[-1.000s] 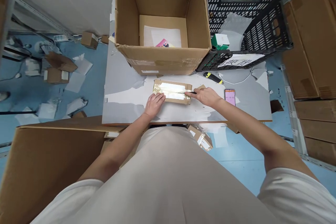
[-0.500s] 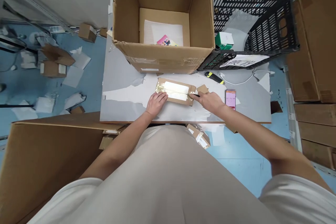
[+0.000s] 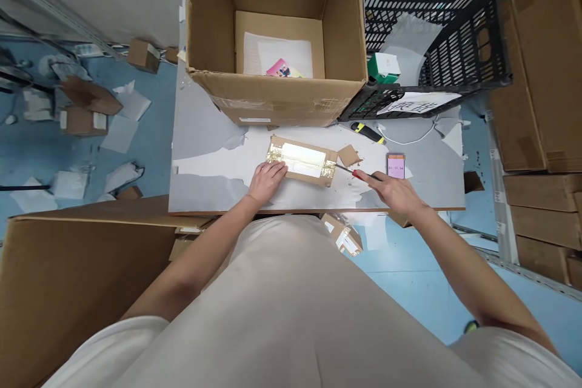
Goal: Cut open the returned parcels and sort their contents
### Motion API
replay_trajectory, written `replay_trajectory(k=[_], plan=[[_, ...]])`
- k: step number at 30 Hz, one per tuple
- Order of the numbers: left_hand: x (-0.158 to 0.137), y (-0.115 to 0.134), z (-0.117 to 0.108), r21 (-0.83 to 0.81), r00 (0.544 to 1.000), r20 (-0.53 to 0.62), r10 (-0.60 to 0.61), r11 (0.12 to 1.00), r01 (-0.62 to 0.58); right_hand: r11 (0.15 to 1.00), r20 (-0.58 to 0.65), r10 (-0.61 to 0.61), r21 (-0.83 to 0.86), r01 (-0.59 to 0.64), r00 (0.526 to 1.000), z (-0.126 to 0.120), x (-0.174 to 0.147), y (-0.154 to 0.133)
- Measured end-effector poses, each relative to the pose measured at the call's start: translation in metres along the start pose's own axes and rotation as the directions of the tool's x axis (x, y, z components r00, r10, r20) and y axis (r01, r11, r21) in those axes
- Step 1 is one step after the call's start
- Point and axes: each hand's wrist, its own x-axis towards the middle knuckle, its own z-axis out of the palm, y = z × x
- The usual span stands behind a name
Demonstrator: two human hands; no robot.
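A small cardboard box [image 3: 302, 160] with a white label and shiny tape lies on the table in front of me. My left hand [image 3: 267, 180] rests on its near left corner, fingers stretched out over the top. To the right of the box, my right hand [image 3: 394, 189] is closed around the handle of a knife [image 3: 359, 174], red and black, with a long thin blade. The blade's tip meets or nearly meets the box's right end. Behind the blade lies a torn piece of cardboard [image 3: 349, 156]. A yellow and black box cutter [image 3: 368, 132] rests farther back.
A large open carton [image 3: 282, 97] holding papers stands at the back. Right of it is a black plastic crate [image 3: 493, 73] with a green and white box [image 3: 385, 66]. A phone [image 3: 395, 166] lies near my right hand. Another big carton [image 3: 91, 279] stands at left.
My right hand has moved right, drawing the knife away from the top of the box to its right end. The left hand stays on the box. The view has shifted slightly.
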Motion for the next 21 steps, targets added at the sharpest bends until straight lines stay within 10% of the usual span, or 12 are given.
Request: replay_trajectory(k=[6, 11, 21], plan=[[0.025, 0.011, -0.022, 0.054, 0.994, 0.104, 0.033, 0.998, -0.038, 0.677, -0.139, 0.252, 0.732, -0.072, 0.958, 0.061, 0.002, -0.024], [0.062, 0.007, -0.028, 0.112, 0.978, 0.188, 0.091, 0.987, -0.114, 0.356, -0.069, 0.328, 0.933, -0.056, 0.942, 0.076, 0.007, -0.057], [0.079, -0.005, -0.017, 0.046, 0.981, 0.166, 0.095, 0.994, -0.104, 0.355, -0.032, 0.317, 0.931, -0.087, 0.948, 0.063, 0.024, -0.067]])
